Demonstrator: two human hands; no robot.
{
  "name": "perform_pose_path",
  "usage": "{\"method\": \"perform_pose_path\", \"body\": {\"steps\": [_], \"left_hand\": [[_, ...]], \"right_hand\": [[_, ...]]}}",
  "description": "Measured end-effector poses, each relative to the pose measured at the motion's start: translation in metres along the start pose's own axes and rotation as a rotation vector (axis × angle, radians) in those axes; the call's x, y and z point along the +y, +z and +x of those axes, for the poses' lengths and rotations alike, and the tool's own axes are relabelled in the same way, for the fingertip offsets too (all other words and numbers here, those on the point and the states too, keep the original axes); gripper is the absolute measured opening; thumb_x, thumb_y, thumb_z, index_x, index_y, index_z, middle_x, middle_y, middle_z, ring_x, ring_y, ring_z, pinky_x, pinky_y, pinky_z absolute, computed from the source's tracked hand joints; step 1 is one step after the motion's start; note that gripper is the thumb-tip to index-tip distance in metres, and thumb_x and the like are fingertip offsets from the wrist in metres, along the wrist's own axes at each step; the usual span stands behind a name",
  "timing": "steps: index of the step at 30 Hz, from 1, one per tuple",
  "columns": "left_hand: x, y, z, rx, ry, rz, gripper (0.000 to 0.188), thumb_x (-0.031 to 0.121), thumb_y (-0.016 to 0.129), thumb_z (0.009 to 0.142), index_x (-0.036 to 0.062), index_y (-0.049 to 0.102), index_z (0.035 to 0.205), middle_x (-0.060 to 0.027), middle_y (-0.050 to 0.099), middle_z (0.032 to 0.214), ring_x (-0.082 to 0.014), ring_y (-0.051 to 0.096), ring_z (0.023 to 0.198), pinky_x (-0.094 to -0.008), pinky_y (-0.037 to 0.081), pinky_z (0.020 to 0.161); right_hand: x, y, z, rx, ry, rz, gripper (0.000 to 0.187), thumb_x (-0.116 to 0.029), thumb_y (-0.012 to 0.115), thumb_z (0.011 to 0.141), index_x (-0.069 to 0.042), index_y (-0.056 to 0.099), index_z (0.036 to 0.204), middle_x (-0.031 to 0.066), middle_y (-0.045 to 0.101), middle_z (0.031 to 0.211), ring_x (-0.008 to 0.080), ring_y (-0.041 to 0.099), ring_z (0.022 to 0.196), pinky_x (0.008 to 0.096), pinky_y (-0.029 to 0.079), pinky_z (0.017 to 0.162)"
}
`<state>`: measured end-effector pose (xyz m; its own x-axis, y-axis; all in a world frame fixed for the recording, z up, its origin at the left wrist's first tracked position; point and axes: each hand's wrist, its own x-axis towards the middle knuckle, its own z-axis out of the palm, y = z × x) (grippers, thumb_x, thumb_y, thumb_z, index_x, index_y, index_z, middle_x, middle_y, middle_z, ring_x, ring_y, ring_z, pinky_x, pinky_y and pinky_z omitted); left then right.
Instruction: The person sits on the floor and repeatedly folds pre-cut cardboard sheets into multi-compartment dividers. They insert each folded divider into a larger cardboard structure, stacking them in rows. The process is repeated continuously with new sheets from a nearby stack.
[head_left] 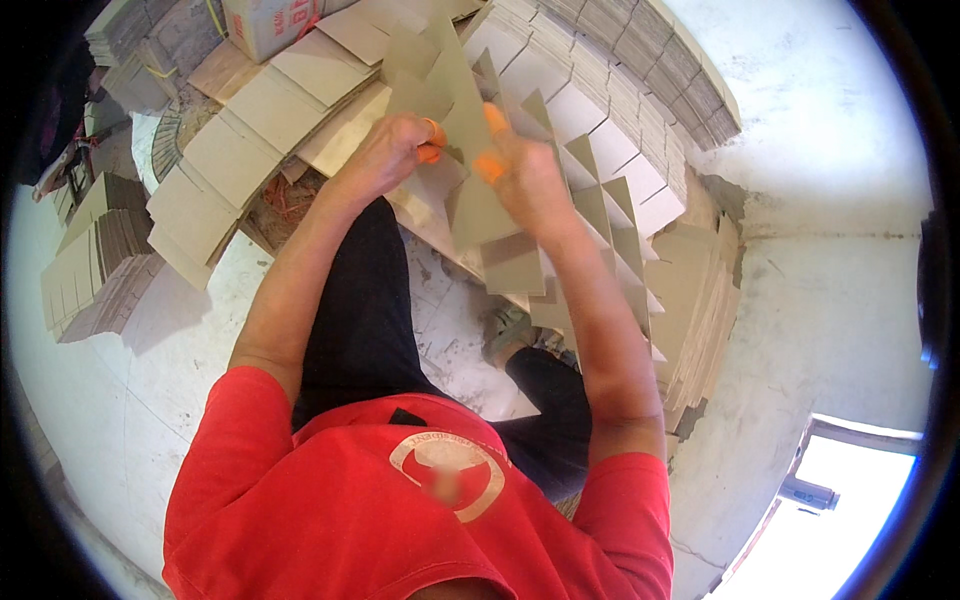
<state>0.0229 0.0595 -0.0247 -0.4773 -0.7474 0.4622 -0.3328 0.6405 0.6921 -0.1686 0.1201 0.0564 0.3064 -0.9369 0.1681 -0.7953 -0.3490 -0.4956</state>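
Orange covers sit on some fingertips of both my hands. My right hand (pixel 528 180) pinches a tall grey cardboard strip (pixel 468 130), its index finger and thumb on the strip's face. Just left of that strip, my left hand (pixel 392 150) is closed, thumb against fingers; what it pinches is hidden. The strip's upper part is smeared by motion. Beside and under my right forearm stands a cardboard divider grid (pixel 600 215) of crossed, slotted strips with pointed corners showing. Its lower end hangs over the edge of a board (pixel 440 235) in front of my knees.
Fanned cardboard sheets (pixel 235 150) curve along the left. Long stacks of cut strips (pixel 640 50) line the far right, near a white wall (pixel 820 100). More bundles (pixel 100 265) lie at far left. A printed sack (pixel 265 28) stands at the back. Flat cardboard (pixel 690 300) leans at right.
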Motion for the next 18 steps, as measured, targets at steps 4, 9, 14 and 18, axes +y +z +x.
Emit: {"method": "perform_pose_path", "body": {"steps": [4,9,14,18], "left_hand": [[0.000,0.001,0.001,-0.003,-0.010,-0.021,0.023,0.000,0.072,0.070,0.0011,0.066,0.091,-0.0166,0.064,0.081,-0.0314,0.063,0.075,-0.0360,0.050,0.066],[0.002,-0.001,0.005,-0.047,0.003,0.104,0.021,0.002,0.068,0.073,0.0007,0.065,0.093,-0.0157,0.064,0.084,-0.0325,0.062,0.081,-0.0386,0.049,0.071],[0.014,-0.004,0.004,-0.042,-0.023,0.203,0.052,0.001,0.073,0.067,0.0060,0.059,0.117,-0.0132,0.061,0.111,-0.0313,0.055,0.106,-0.0390,0.046,0.086],[0.023,0.003,0.012,-0.065,0.095,0.255,0.073,-0.002,0.073,0.065,0.0090,0.047,0.133,-0.0106,0.048,0.135,-0.0303,0.040,0.128,-0.0373,0.040,0.102]], "right_hand": [[-0.012,0.026,-0.005,-0.334,0.182,-0.342,0.050,-0.016,0.069,0.081,0.007,0.052,0.122,0.0215,0.064,0.083,0.0384,0.064,0.081,0.0451,0.050,0.070],[-0.026,0.002,0.012,-0.456,0.082,-0.430,0.042,-0.028,0.067,0.081,0.003,0.059,0.108,0.0193,0.066,0.084,0.0370,0.066,0.081,0.0445,0.052,0.066],[0.030,-0.024,0.011,0.102,0.247,0.017,0.058,-0.047,0.066,0.081,0.001,0.058,0.113,0.0186,0.066,0.091,0.0348,0.064,0.091,0.0458,0.050,0.073],[0.132,-0.059,-0.035,0.423,0.391,-0.713,0.063,-0.052,0.060,0.085,0.002,0.054,0.117,0.0206,0.063,0.108,0.0353,0.062,0.097,0.0455,0.049,0.074]]}}
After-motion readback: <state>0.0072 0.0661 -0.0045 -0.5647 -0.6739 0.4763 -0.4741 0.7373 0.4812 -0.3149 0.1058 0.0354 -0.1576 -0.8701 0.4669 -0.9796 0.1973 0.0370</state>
